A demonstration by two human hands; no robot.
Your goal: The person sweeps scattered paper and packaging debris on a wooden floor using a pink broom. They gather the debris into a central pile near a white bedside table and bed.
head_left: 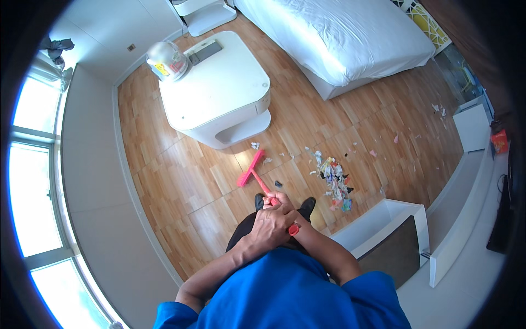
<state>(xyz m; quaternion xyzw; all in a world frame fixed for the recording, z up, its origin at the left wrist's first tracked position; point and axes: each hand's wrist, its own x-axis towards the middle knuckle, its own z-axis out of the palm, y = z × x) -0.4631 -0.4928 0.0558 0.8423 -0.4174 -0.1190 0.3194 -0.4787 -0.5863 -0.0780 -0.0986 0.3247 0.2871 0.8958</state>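
A pink-red broom (pixel 259 180) slants away from my body, its bristled head (pixel 250 168) at the wood-look floor. My left hand (pixel 271 224) is wrapped around the upper handle near its red end cap (pixel 293 229). Farther down, my right hand (pixel 283 200) grips the same handle, partly covered by the left. Right of the broom lies a heap of mixed litter (pixel 335 179), mostly paper and plastic scraps. A dark scrap (pixel 278 184) is on the floor close to the handle, and a crumpled white piece (pixel 255 145) sits beyond the broom head.
Ahead stands a white low table (pixel 218 88) bearing a clear plastic tub (pixel 166 61). A bed with white sheets (pixel 349 37) is at the upper right. An open drawer (pixel 382 218) juts out at my right from a white cabinet (pixel 460 230). More scraps (pixel 396 139) lie toward the right.
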